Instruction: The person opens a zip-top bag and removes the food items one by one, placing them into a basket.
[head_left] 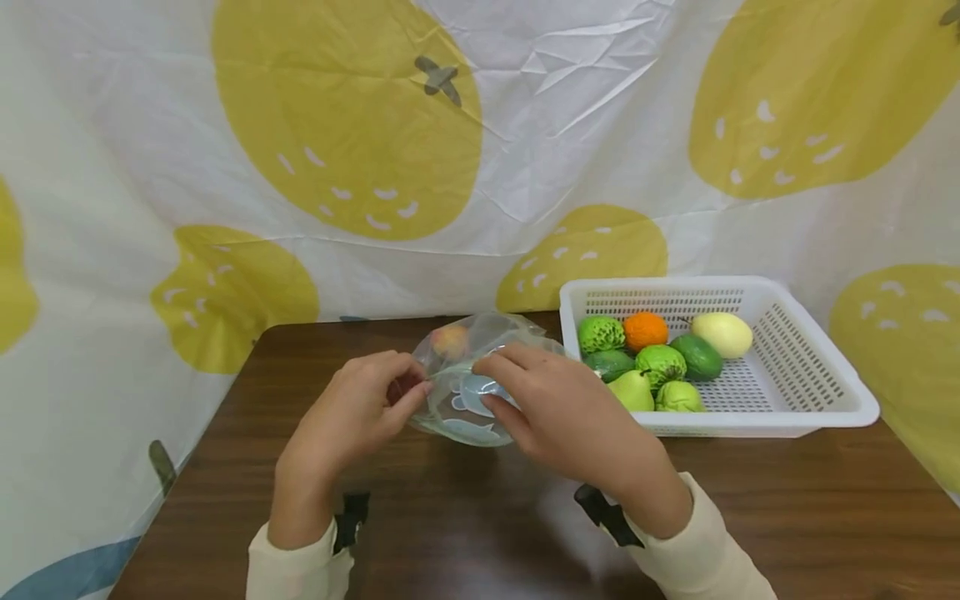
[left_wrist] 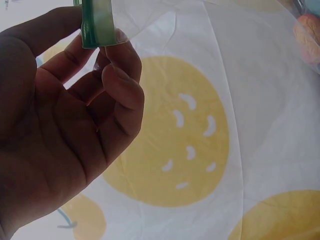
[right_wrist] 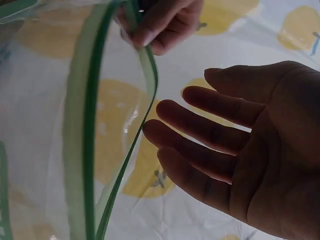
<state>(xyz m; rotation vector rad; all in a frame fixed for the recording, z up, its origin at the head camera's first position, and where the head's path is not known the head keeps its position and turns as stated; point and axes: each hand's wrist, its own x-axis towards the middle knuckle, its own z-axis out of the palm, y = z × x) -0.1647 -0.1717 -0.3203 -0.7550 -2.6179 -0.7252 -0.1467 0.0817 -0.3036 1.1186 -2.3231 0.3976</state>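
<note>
A clear zip bag (head_left: pixel 468 431) with a green seal strip (right_wrist: pixel 90 125) is held above the table, its mouth parted in the right wrist view. My left hand (head_left: pixel 360 408) pinches one end of the strip between thumb and fingers. Beside the other part of the mouth is my right hand (head_left: pixel 555 408), its fingers spread and only slightly bent. One fingertip meets or nearly meets the strip; I cannot tell which. Inside the bag, toward its far side, shows a red-and-yellow fruit (head_left: pixel 450 340), blurred by the plastic.
A white perforated basket (head_left: pixel 795 400) stands to the right on the brown wooden table (head_left: pixel 420 533). It holds several green fruits, an orange (head_left: pixel 645 331) and a pale yellow fruit (head_left: pixel 722 335). Behind the table hangs a fruit-patterned cloth (head_left: pixel 525 158).
</note>
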